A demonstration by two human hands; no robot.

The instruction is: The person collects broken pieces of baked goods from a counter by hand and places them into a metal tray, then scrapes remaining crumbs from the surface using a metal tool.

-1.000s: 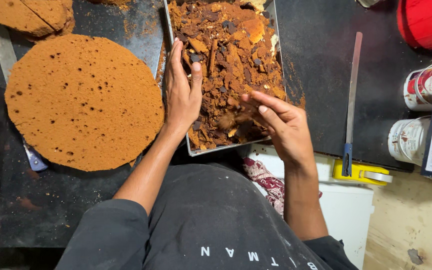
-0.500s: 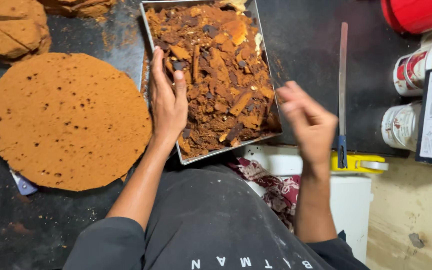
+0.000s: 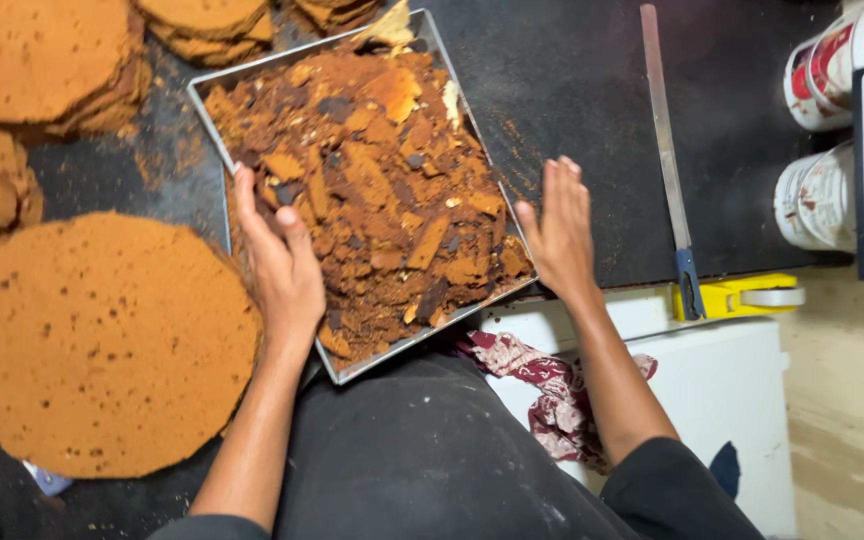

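Tray (image 3: 210,100): a metal one, set askew at the desk's near edge, its corner hanging over, heaped with cake scraps (image 3: 382,190).
Left hand (image 3: 282,265): over the tray's left rim, fingers curled into the scraps, steadying it.
Right hand (image 3: 557,235): flat and open at the tray's right rim, holding nothing.
Round cake (image 3: 92,345): left of the tray.
Long knife (image 3: 667,160): lying right, well apart.

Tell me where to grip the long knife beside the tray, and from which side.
Grip the long knife by its blue handle at the near end, coming from the table's near edge. The thin blade points away, and the right hand is the closer one.
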